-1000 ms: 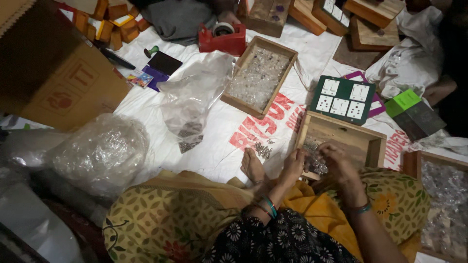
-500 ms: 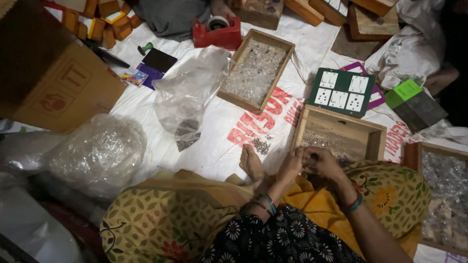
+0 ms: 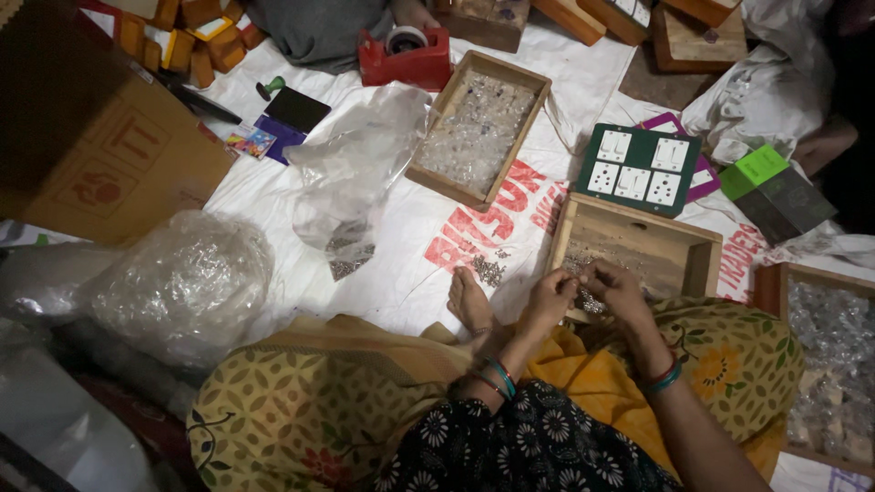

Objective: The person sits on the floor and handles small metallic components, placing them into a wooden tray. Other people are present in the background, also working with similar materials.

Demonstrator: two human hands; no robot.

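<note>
Left hand (image 3: 550, 296) and right hand (image 3: 620, 284): fingertips pinched together over near edge of wooden tray (image 3: 697, 264), grasped item too small to identify; small metal parts (image 3: 591, 301) directly beneath.

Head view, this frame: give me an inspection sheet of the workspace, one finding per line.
Surface: white printed sheet spread on the floor.
Job's things: open wooden box holding small dark bits, close by the person's lap.
Clutter: wooden tray of clear pieces; green switch board; red tape dispenser; cardboard carton; clear plastic bags; green-topped box.
Hands: left hand and right hand meet at the box's near edge, pinching something too small to tell.
Cables: nothing seen.
Surroundings: another person's grey-clothed knee at the top; more wooden boxes there.
</note>
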